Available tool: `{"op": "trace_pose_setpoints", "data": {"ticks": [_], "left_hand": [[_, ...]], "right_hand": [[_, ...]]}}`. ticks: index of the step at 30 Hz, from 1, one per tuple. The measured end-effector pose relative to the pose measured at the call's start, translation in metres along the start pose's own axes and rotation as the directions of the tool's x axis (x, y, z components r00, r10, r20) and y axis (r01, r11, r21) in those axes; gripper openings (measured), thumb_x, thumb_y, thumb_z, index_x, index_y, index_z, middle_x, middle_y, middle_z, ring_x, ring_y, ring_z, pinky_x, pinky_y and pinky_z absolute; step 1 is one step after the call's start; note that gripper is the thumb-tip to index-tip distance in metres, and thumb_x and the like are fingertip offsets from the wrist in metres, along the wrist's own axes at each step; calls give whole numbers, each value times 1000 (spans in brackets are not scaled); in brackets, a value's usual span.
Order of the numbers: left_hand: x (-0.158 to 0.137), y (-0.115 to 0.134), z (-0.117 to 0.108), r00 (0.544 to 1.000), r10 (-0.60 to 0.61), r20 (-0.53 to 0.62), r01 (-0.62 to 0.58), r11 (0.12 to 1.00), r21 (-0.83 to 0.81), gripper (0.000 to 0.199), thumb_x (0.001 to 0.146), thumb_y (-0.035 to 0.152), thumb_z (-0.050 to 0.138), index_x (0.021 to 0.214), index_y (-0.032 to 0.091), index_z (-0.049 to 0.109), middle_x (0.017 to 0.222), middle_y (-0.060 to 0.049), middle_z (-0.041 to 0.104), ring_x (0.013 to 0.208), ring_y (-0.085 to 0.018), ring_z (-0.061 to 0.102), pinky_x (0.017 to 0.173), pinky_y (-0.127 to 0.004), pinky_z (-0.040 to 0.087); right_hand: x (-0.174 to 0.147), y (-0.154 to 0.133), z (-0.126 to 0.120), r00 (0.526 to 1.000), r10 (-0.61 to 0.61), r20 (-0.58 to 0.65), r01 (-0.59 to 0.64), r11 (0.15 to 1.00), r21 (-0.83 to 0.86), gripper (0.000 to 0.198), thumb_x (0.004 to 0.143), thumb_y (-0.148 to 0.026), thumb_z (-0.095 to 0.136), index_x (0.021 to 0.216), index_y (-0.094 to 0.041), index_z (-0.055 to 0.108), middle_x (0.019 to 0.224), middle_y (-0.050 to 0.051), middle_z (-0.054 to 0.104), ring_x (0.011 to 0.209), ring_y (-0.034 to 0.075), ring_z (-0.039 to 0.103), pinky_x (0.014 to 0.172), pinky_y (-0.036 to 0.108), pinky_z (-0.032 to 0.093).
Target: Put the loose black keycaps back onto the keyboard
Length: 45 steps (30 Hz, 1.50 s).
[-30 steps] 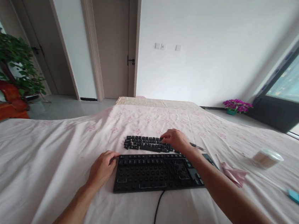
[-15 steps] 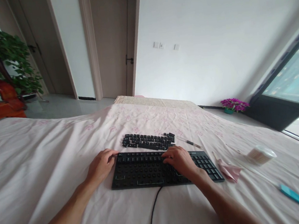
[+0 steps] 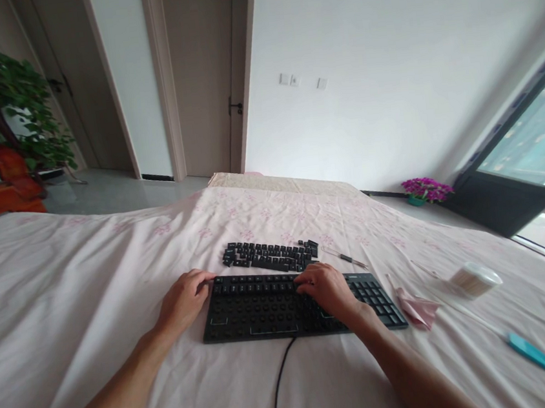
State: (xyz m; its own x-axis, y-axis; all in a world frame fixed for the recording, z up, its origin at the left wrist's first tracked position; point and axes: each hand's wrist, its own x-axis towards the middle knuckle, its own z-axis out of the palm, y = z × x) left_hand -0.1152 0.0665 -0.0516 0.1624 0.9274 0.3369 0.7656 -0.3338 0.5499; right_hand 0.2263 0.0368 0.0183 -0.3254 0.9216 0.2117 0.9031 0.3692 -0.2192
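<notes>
A black keyboard [image 3: 273, 304] lies on the pink flowered cloth, its letter area bare of keycaps while the upper rows and number pad still carry theirs. My left hand [image 3: 185, 297] steadies its upper left corner, fingers bent against the edge. Over the right-centre of the board is my right hand [image 3: 327, 288], thumb and fingers drawn together at the number row; whatever is between the fingertips is hidden. Just behind the keyboard, loose black keycaps [image 3: 271, 256] are laid out in rows.
A slim tool with a dark grip [image 3: 346, 258] lies behind the keyboard. To the right are a pink cloth [image 3: 418, 309], a clear tub of cotton swabs [image 3: 475, 279] and a turquoise-handled brush [image 3: 530, 352]. A black cable [image 3: 281, 375] runs from the keyboard toward me.
Both hands stay in nearly the same places on the keyboard. The view has shifted very slightly; nothing else has visibly moved.
</notes>
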Motion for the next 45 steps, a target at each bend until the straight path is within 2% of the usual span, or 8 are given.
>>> {"op": "trace_pose_setpoints", "data": {"ticks": [8,13,17,24,35,39,45], "left_hand": [[0,0,0,1000,1,1,-1,1000,22,33,79,17,43,102,24,66,107,-1,67,102,-17,59,90,-27,44],[0,0,-1,1000,13,11,-13,999,29,33,79,17,43,102,24,66,107,-1,67,102,-17,59,90,-27,43],[0,1,-1,1000,11,13,-12,999,32,32,79,17,43,101,24,66,106,-1,67,101,-18,59,90,-27,43],[0,3,-1,1000,2,8,-3,1000,29,32,79,16,43,100,24,65,106,-2,67,101,-18,59,89,-27,44],[-2,5,-3,1000,-31,1,31,999,9,33,78,16,44,101,24,66,108,-2,67,103,-18,59,92,-28,43],[-2,6,-3,999,-35,-7,35,999,7,32,78,16,44,99,25,67,108,-1,67,102,-18,59,91,-27,44],[-3,6,-3,999,-31,-21,31,999,10,32,78,16,44,99,25,67,107,-1,67,101,-18,59,90,-28,44]], "right_hand": [[1,-6,-3,999,-28,16,29,998,-61,14,81,-27,63,89,-28,74,83,0,69,85,17,59,80,28,37],[1,-7,-6,999,-2,34,4,999,-52,13,80,-26,63,87,-27,74,83,-1,70,84,17,60,76,27,38],[1,-7,-3,1000,-18,14,19,999,-46,13,80,-27,62,86,-27,74,84,-1,70,86,18,61,80,28,39],[-3,9,6,988,156,20,-157,975,157,17,77,-30,64,91,-29,74,92,-2,72,89,19,64,79,28,44],[-4,16,7,975,216,47,-221,947,235,22,78,-33,62,96,-29,74,93,-2,74,90,21,66,82,32,47],[-4,17,8,979,197,48,-203,953,223,21,78,-32,61,95,-28,74,94,-1,73,91,20,66,83,32,47],[-5,15,12,995,101,10,-101,977,189,17,79,-30,62,92,-28,74,92,-1,72,87,17,64,80,28,45]]}}
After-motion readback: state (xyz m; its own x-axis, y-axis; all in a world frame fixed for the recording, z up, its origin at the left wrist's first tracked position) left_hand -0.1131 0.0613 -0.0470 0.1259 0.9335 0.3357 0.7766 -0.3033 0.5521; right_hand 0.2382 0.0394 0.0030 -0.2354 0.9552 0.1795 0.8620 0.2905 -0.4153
